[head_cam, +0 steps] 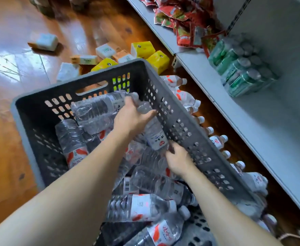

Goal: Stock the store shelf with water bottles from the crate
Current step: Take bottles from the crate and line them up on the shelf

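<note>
A glossy wooden floor [12, 157] caught bright window glare at its far left; tissue packs [142, 48] lay scattered on it.

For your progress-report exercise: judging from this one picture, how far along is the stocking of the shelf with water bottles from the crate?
Done: a row of bottles already stands between the crate and the shelf, seemingly on a lower level.
In hand: the left hand grips bottles by their necks inside the crate; the right hand reaches for another.
Left: many bottles still lie piled in the crate.
</note>
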A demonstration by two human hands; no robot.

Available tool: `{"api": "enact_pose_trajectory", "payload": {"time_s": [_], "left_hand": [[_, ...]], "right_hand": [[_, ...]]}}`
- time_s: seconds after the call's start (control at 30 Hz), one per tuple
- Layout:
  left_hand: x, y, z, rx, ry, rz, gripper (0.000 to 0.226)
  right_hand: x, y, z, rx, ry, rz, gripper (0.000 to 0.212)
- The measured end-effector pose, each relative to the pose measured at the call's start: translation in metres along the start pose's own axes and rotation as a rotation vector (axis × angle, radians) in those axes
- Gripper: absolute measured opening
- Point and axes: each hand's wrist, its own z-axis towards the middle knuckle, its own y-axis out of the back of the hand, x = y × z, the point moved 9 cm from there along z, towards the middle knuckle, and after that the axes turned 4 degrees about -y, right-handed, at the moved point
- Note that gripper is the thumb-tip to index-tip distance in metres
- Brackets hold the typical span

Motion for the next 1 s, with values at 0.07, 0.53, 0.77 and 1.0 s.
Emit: {"api": "enact_pose_trajectory", "payload": {"time_s": [0.07, 0.53, 0.77, 1.0], "left_hand": [[0.005, 0.01, -0.005, 0.018, 0.04, -0.034, 0.073], [-0.042, 0.106, -0.116, -0.112, 0.179, -0.852, 0.019], [-0.16, 0.082, -0.147, 0.139, -0.051, -0.558, 0.052], [-0.312, 0.036, -0.191, 0.612, -0.341, -0.202, 0.063]], "right_hand": [[0.004, -0.001, -0.002, -0.002, 0.011, 0.025, 0.046], [0.115, 0.138, -0.126, -0.101, 0.623, -0.145, 0.076], [0.117, 0.275, -0.183, -0.102, 0.757, -0.207, 0.074], [0.097, 0.386, -0.233, -0.101, 0.787, -0.354, 0.067]]}}
